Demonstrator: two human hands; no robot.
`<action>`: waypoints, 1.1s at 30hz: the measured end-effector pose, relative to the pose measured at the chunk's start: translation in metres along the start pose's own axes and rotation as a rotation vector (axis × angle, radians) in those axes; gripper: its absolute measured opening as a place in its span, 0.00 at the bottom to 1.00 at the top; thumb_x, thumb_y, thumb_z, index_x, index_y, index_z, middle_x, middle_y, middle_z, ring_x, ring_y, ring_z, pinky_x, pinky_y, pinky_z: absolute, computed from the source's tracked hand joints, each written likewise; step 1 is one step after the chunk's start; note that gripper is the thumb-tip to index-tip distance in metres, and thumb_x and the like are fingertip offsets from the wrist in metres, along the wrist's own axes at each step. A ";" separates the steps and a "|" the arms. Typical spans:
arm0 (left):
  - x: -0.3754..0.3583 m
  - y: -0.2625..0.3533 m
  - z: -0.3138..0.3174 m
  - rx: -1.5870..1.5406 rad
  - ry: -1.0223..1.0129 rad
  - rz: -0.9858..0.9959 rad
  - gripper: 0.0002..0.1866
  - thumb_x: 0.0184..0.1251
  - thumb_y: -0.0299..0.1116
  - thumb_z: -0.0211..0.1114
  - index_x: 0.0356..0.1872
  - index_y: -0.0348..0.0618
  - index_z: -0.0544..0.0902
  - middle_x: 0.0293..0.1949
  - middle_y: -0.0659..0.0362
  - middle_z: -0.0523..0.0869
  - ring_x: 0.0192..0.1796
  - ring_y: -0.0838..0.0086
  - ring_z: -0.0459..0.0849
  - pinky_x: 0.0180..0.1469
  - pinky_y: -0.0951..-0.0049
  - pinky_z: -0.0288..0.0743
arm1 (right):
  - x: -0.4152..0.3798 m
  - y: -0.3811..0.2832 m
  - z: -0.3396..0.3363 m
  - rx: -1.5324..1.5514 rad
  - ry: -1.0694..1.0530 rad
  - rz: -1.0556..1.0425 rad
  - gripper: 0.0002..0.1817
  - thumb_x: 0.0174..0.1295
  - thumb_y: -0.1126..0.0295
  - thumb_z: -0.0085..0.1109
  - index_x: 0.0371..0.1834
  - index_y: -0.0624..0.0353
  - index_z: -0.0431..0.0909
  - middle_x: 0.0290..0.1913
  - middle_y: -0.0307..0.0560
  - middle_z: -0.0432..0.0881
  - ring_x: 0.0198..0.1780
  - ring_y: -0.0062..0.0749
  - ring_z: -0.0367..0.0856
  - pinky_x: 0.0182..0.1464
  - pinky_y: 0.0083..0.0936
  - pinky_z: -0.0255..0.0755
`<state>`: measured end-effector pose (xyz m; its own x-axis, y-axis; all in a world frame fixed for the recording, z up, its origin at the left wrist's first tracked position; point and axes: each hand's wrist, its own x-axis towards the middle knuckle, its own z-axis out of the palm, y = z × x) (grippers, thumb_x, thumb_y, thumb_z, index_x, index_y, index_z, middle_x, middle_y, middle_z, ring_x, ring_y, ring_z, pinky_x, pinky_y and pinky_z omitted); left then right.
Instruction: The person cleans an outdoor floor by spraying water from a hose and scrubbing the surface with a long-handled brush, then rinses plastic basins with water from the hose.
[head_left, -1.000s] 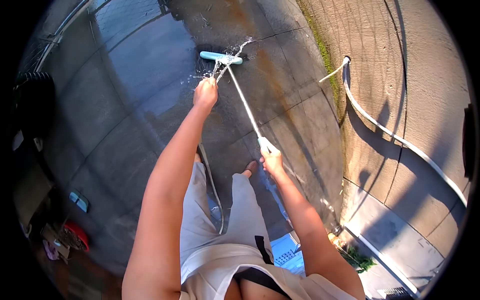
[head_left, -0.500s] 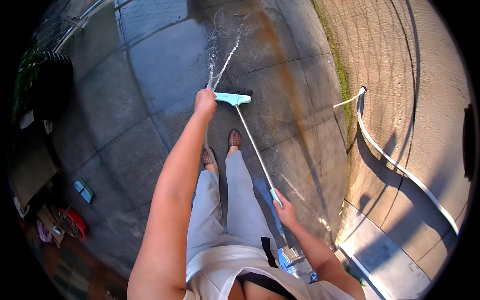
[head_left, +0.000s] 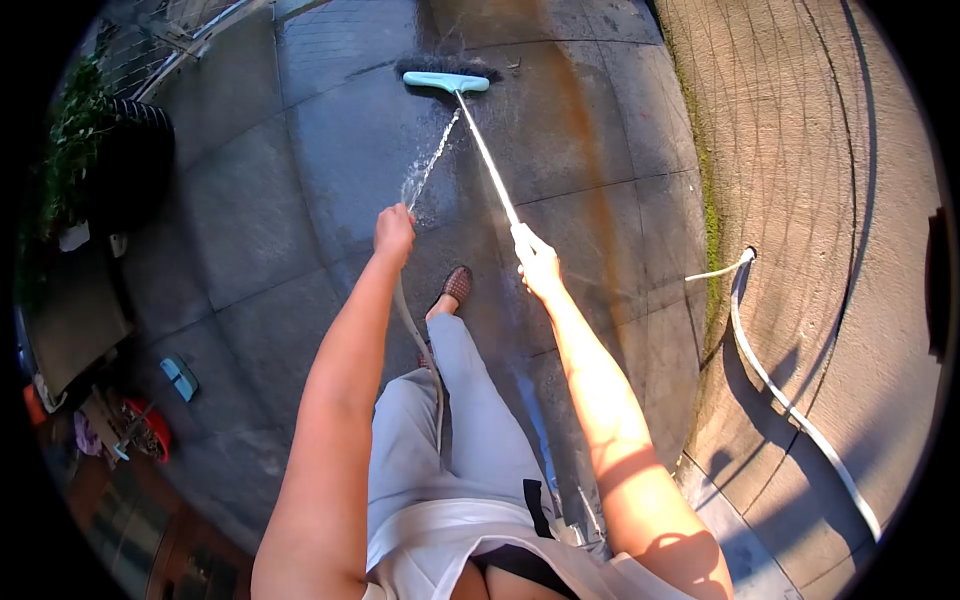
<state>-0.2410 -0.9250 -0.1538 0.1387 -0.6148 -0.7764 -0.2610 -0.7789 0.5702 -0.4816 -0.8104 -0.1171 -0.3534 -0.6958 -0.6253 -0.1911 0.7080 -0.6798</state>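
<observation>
My left hand (head_left: 395, 232) is closed around a pale hose (head_left: 408, 318) that trails down between my legs. Water (head_left: 432, 165) sprays from its end toward the floor ahead. In my right hand (head_left: 539, 265) is the handle of a push broom (head_left: 446, 82), gripped at its near end. The broom's light-blue head with dark bristles rests on the wet concrete floor (head_left: 345, 165) at arm's length. Its metal pole slants from the head back to my right hand. The hose end itself is hidden by my fingers.
To the right, a white pipe (head_left: 768, 370) comes out of a concrete wall (head_left: 770, 120) with moss at its base. A potted plant (head_left: 125, 150), a light-blue dustpan (head_left: 180, 378) and a red basin (head_left: 150, 430) stand at the left. A rust-coloured stain crosses the floor.
My right arm has stretched forward, and the broom head has moved farther away from my feet. My left hand has lowered slightly, its water stream now landing near the broom head.
</observation>
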 end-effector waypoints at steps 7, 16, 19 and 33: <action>0.042 0.028 -0.036 0.094 0.115 -0.023 0.20 0.63 0.42 0.44 0.27 0.38 0.79 0.16 0.54 0.77 0.15 0.65 0.75 0.21 0.63 0.67 | -0.025 -0.001 -0.008 -0.229 -0.077 -0.260 0.23 0.67 0.64 0.52 0.66 0.45 0.70 0.38 0.39 0.74 0.35 0.21 0.70 0.35 0.20 0.66; 0.055 0.025 -0.054 -0.117 0.083 -0.127 0.18 0.63 0.42 0.45 0.29 0.40 0.78 0.15 0.56 0.75 0.13 0.69 0.72 0.17 0.65 0.63 | -0.170 0.003 -0.057 -0.035 -0.133 0.340 0.22 0.64 0.69 0.55 0.63 0.48 0.74 0.29 0.29 0.79 0.20 0.11 0.65 0.22 0.14 0.64; 0.066 0.042 -0.059 -0.135 0.074 -0.127 0.17 0.63 0.42 0.45 0.28 0.40 0.77 0.14 0.57 0.74 0.12 0.70 0.70 0.15 0.65 0.61 | -0.104 -0.043 -0.008 0.016 -0.115 0.329 0.20 0.64 0.66 0.57 0.60 0.46 0.76 0.23 0.27 0.74 0.19 0.11 0.64 0.19 0.14 0.60; 0.110 0.099 -0.137 -0.151 -0.070 -0.097 0.14 0.63 0.39 0.43 0.30 0.42 0.73 0.12 0.61 0.67 0.09 0.77 0.58 0.12 0.71 0.50 | -0.003 -0.108 0.137 -0.152 0.076 0.055 0.22 0.65 0.67 0.53 0.64 0.44 0.71 0.28 0.38 0.77 0.24 0.21 0.71 0.28 0.22 0.68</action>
<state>-0.1211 -1.0865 -0.1457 0.0880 -0.5301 -0.8434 -0.1031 -0.8469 0.5216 -0.3344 -0.9015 -0.0944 -0.4339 -0.6483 -0.6256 -0.3040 0.7590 -0.5757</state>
